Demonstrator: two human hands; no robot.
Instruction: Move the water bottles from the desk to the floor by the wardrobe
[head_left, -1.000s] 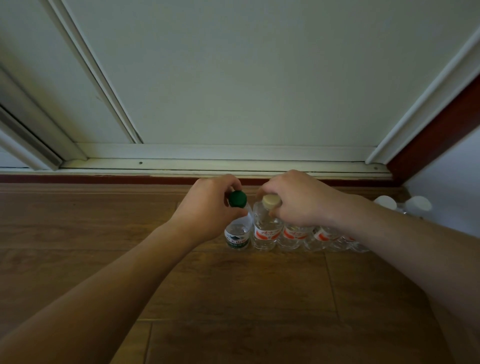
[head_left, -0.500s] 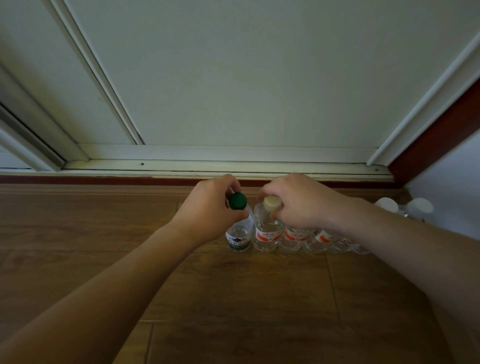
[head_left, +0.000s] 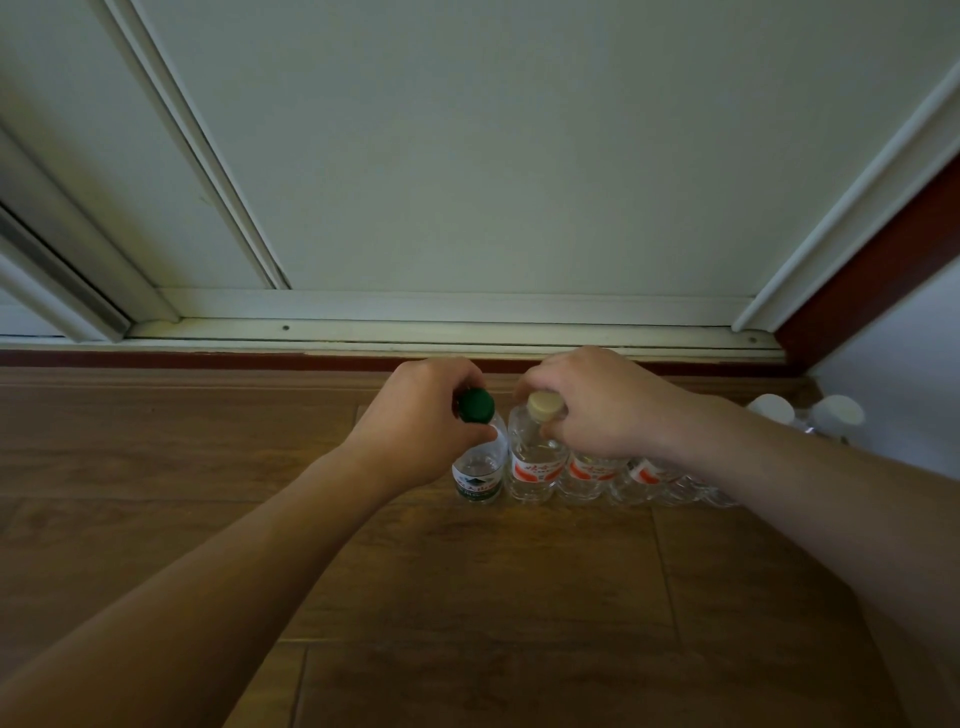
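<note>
Head view, dim light. Left hand (head_left: 415, 415) grips the neck of the green bottle (head_left: 478, 470) just under its green cap (head_left: 474, 404); fingers (head_left: 452, 376) curl round the far side, thumb on the near side. Right hand (head_left: 602, 405) grips the cream bottle (head_left: 535, 467) at its cap, fingers (head_left: 543, 378) curled over the top. Both bottles stand upright on the wood floor (head_left: 208, 467), touching side to side, the green one at 9 o'clock of the cream one. At 3 o'clock of the cream bottle a row (head_left: 592, 475) of clear bottles with red labels runs on, each touching the next. The right forearm hides the far part, so the count is not readable. Two white caps (head_left: 774, 408) show past the forearm at 3 o'clock in frame, near the wall corner. They are possibly the end of the same row, but the view is too poor to confirm. The pale sliding doors of the wardrobe (head_left: 467, 156) fill the frame at 12 o'clock. Its bottom rail (head_left: 415, 330) and a red-brown strip (head_left: 156, 358) lie between doors and floor. The held bottles stand near the rail, at 6 o'clock of it.
</note>
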